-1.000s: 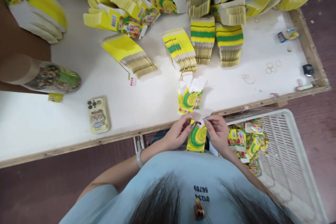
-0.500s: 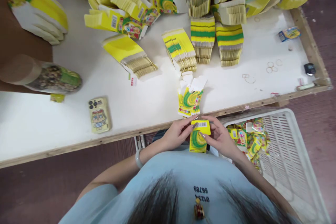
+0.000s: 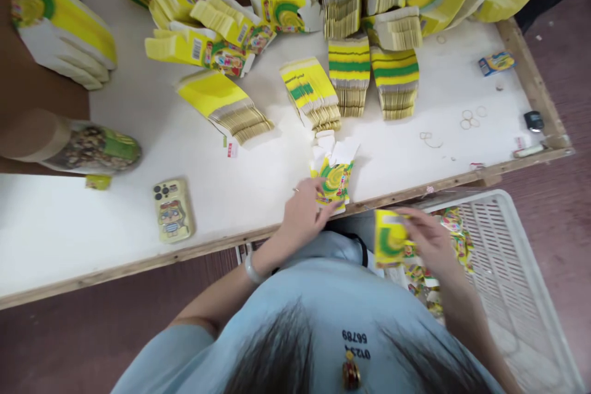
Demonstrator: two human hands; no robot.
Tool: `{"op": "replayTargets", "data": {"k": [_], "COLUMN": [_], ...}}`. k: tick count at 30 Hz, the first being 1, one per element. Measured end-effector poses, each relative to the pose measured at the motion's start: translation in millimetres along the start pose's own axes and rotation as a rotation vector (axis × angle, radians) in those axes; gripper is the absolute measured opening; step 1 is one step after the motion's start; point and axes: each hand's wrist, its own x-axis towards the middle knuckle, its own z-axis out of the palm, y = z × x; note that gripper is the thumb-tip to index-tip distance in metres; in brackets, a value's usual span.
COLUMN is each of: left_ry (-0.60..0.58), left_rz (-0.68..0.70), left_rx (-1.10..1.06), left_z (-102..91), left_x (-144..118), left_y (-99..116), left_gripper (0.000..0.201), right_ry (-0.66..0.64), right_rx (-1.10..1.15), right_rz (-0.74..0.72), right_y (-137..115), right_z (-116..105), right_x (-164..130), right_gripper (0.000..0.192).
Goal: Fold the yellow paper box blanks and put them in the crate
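Note:
My right hand (image 3: 427, 237) holds a small folded yellow and green box (image 3: 390, 239) over the left edge of the white plastic crate (image 3: 517, 295). My left hand (image 3: 305, 212) rests on the white table (image 3: 231, 184) near its front edge, its fingers touching a small pile of flat yellow and green box blanks (image 3: 333, 175). Whether those fingers grip a blank I cannot make out. The crate holds several finished small boxes (image 3: 455, 240).
Stacks of flat yellow box blanks (image 3: 351, 71) fill the back of the table. A phone in a cartoon case (image 3: 172, 209) lies front left, beside a cylindrical container (image 3: 78, 144). Rubber bands (image 3: 471, 118) and small items sit at the right edge.
Both hands held the box in front of me; now my right hand has carried it right over the crate and my left hand has reached forward to the pile of blanks.

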Motion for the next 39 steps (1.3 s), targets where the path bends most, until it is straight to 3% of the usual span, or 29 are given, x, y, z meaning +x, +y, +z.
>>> {"op": "replayTargets", "data": {"k": [2, 3, 5, 6, 8, 10, 14, 17, 20, 22, 24, 27, 31, 39], "left_ry": [0.069, 0.037, -0.101, -0.163, -0.209, -0.153, -0.062, -0.065, 0.060, 0.197, 0.262, 0.202, 0.160, 0.320], "left_rz": [-0.138, -0.189, -0.236, -0.236, -0.206, -0.173, -0.178, -0.177, -0.118, -0.053, 0.031, 0.159, 0.282, 0.192], "left_rx": [0.206, 0.275, 0.327, 0.315, 0.248, 0.169, -0.026, -0.179, -0.148, -0.050, 0.060, 0.214, 0.352, 0.400], "left_z": [-3.8, -4.7, -4.6, -4.0, -3.2, -3.8, -5.4, -5.0, -7.6, -11.2, -14.5, -17.5, -27.7, -59.9], "left_x": [15.1, 21.2, 29.0, 30.7, 30.3, 26.1, 12.4, 4.1, 5.3, 13.2, 25.8, 47.4, 67.8, 75.2], "left_y": [-11.0, -16.1, -23.5, -25.4, -26.1, -24.7, -24.8, -27.5, -25.6, -21.0, -15.4, -10.6, -15.6, -33.3], "left_gripper": [0.049, 0.048, 0.039, 0.034, 0.028, 0.025, 0.021, 0.022, 0.025, 0.029, 0.035, 0.032, 0.047, 0.047], "right_ry": [0.130, 0.180, 0.303, 0.366, 0.452, 0.435, 0.252, 0.140, 0.026, 0.034, 0.066, 0.065, 0.015, -0.217], "right_rx": [-0.366, -0.559, -0.844, -0.895, -0.791, -0.520, -0.336, -0.215, 0.003, 0.044, 0.014, -0.003, 0.004, 0.107], "right_rz": [0.016, -0.001, -0.074, -0.119, -0.174, -0.175, -0.297, -0.296, -0.237, -0.255, -0.292, -0.314, -0.287, -0.129], "right_y": [6.6, 8.0, 5.0, 0.9, -9.8, -19.6, -30.7, -37.2, -47.2, -55.4, -63.2, -71.0, -72.9, -70.6], "right_z": [-52.2, -73.7, -94.8, -92.1, -63.0, -15.3, 72.8, 105.7, 116.1, 117.3, 117.4, 117.5, 114.7, 104.9], "right_x": [-3.8, -5.2, -5.3, -3.0, 8.3, 28.1, 76.5, 98.0, 98.2, 90.3, 81.0, 69.9, 62.1, 54.9], "right_gripper": [0.043, 0.046, 0.055, 0.057, 0.057, 0.055, 0.054, 0.046, 0.041, 0.038, 0.035, 0.031, 0.033, 0.036]}}
